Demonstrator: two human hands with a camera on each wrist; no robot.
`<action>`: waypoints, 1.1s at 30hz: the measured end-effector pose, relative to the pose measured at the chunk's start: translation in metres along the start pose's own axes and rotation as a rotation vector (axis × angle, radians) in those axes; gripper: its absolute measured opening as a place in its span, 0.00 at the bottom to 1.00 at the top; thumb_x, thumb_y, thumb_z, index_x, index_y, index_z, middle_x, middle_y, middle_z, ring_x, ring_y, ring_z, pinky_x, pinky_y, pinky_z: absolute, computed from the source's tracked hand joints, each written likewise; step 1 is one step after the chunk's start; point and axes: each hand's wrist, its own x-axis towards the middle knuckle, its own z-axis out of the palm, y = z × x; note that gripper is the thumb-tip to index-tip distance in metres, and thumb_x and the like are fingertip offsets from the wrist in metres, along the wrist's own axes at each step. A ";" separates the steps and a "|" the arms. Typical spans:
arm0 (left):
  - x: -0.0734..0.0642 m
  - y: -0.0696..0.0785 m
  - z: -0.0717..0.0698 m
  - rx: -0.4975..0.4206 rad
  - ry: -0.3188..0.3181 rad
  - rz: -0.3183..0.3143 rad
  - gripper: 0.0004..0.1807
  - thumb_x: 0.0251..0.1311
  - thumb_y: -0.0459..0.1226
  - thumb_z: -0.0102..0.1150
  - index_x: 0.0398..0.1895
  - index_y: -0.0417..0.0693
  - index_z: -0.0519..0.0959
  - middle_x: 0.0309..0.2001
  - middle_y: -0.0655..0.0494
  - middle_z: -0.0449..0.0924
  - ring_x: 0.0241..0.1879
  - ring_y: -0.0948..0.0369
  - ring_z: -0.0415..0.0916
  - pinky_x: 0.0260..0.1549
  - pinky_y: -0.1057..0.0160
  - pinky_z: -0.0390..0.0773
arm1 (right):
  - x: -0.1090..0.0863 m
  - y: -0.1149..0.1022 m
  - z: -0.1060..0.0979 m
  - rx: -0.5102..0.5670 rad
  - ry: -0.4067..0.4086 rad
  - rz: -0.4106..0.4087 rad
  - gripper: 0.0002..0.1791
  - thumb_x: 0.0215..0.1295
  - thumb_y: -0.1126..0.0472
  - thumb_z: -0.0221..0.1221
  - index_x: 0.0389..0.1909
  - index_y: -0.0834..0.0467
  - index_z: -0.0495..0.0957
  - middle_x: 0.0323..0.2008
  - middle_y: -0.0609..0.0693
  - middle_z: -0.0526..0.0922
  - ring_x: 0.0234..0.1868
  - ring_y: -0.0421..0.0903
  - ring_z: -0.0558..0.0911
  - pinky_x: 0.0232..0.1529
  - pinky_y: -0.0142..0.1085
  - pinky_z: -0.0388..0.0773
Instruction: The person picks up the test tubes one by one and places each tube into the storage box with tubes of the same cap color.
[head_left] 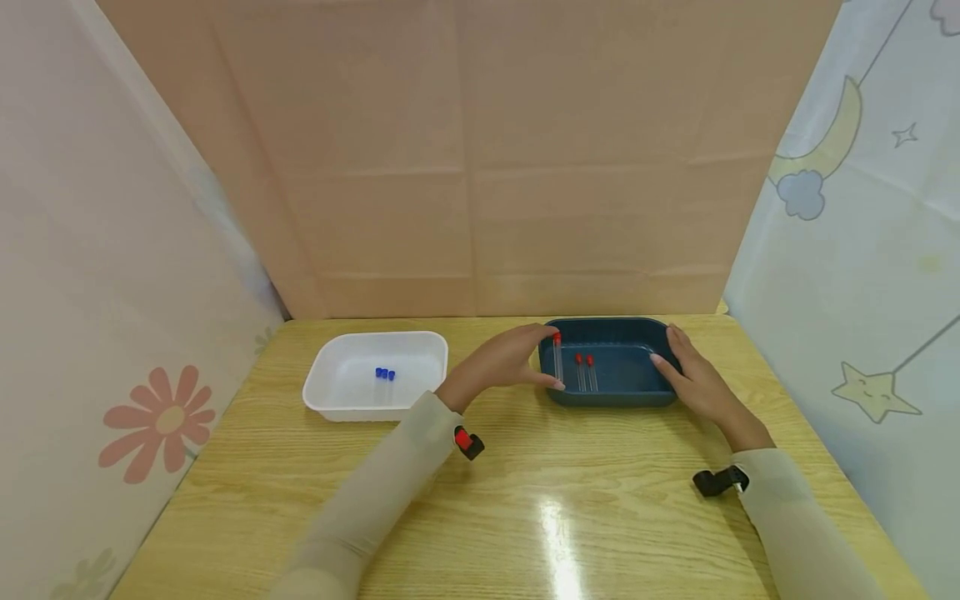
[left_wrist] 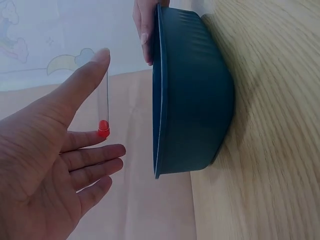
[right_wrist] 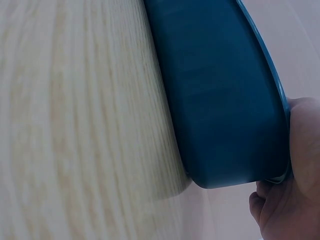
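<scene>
My left hand [head_left: 512, 357] is over the left end of a dark blue tray [head_left: 611, 399]. Between its thumb and index finger it pinches a clear test tube [head_left: 558, 360] lengthwise; the tube's red cap [left_wrist: 103, 129] meets the index finger, and the other fingers are spread. Two more red-capped test tubes [head_left: 592, 373] lie side by side inside the tray. At the tray's right end, my right hand [head_left: 699, 379] grips the rim, thumb on the near side. The right wrist view shows only part of that hand [right_wrist: 297, 185] at the rim.
Left of the dark tray stands a white tray [head_left: 318, 393] holding several clear tubes with blue caps [head_left: 384, 373]. Both trays sit on a wooden table [head_left: 480, 517] near its back edge. A tan sheet [head_left: 465, 167] hangs behind, with patterned cloths at both sides.
</scene>
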 end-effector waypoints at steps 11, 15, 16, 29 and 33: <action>0.031 0.007 0.017 -0.014 -0.010 -0.017 0.57 0.52 0.69 0.65 0.79 0.46 0.59 0.75 0.51 0.63 0.72 0.56 0.64 0.68 0.58 0.68 | 0.000 0.002 0.006 -0.007 -0.005 0.017 0.43 0.82 0.44 0.43 0.81 0.55 0.29 0.81 0.58 0.28 0.79 0.66 0.34 0.71 0.71 0.39; 0.038 0.008 0.023 -0.016 0.014 -0.023 0.56 0.52 0.69 0.65 0.77 0.47 0.61 0.74 0.52 0.66 0.70 0.58 0.66 0.66 0.59 0.71 | 0.003 -0.001 0.007 -0.006 -0.006 0.001 0.42 0.82 0.45 0.43 0.81 0.56 0.30 0.81 0.59 0.29 0.79 0.66 0.34 0.71 0.70 0.39; 0.040 0.008 0.024 -0.018 0.015 -0.023 0.56 0.52 0.68 0.66 0.77 0.47 0.61 0.73 0.53 0.66 0.69 0.58 0.67 0.66 0.59 0.71 | 0.004 -0.002 0.008 -0.009 -0.006 -0.002 0.42 0.82 0.45 0.43 0.81 0.56 0.30 0.81 0.59 0.29 0.79 0.66 0.34 0.71 0.70 0.39; 0.067 0.017 0.040 0.113 -0.012 -0.030 0.51 0.55 0.68 0.63 0.75 0.49 0.64 0.70 0.54 0.70 0.66 0.59 0.71 0.62 0.62 0.74 | 0.006 -0.006 0.006 -0.028 -0.012 -0.001 0.42 0.83 0.46 0.44 0.81 0.59 0.30 0.80 0.63 0.30 0.79 0.68 0.36 0.72 0.69 0.39; 0.075 0.022 0.048 0.155 -0.025 -0.049 0.53 0.55 0.69 0.63 0.77 0.50 0.62 0.72 0.54 0.68 0.68 0.60 0.69 0.63 0.63 0.73 | 0.004 -0.002 0.006 -0.033 -0.006 0.005 0.42 0.83 0.46 0.43 0.80 0.60 0.30 0.80 0.63 0.30 0.79 0.68 0.36 0.72 0.70 0.39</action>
